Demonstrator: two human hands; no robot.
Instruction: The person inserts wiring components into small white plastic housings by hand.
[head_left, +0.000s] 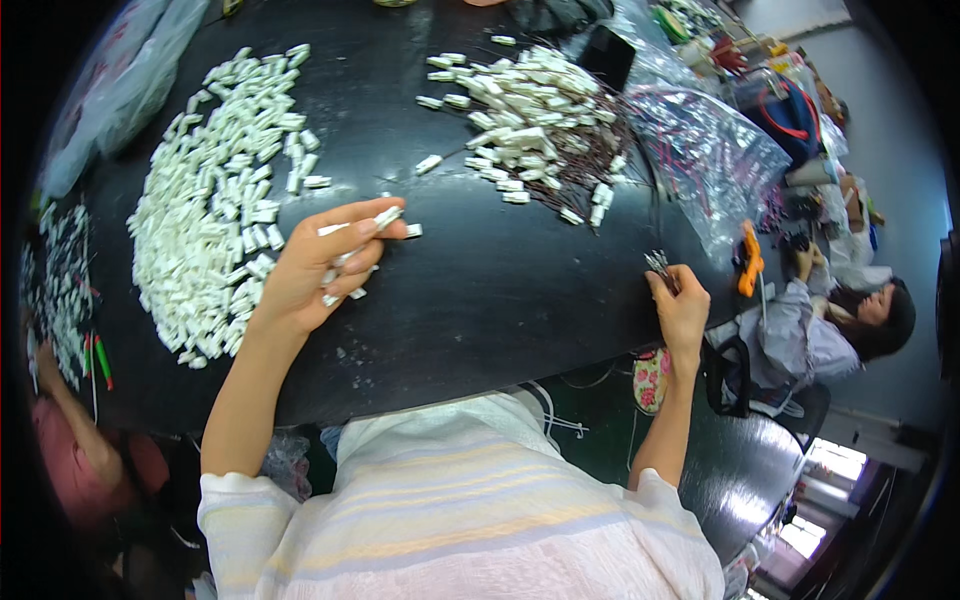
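Observation:
My left hand (pixel 318 258) is closed around several small white plastic connector housings, one of them (pixel 388 217) pinched between thumb and forefinger. Beside that hand spreads a large pile of loose white housings (pixel 200 240) on the black table (pixel 480 310). Over at the table's right edge, my right hand (pixel 682 300) pinches a small bundle of dark wires whose metal-looking tips (pixel 656 260) stick up past the fingers. Beyond the hands, at the back, lies a heap of white housings with dark brown wires (pixel 540 110).
Clear plastic bags (pixel 710 150) lie at the right, near an orange-handled tool (pixel 750 260). A dark flat object (pixel 607 58) rests behind the wired heap. Another plastic bag (pixel 125 90) is at the far left. One person (pixel 800 330) sits at right, another (pixel 85 450) at left.

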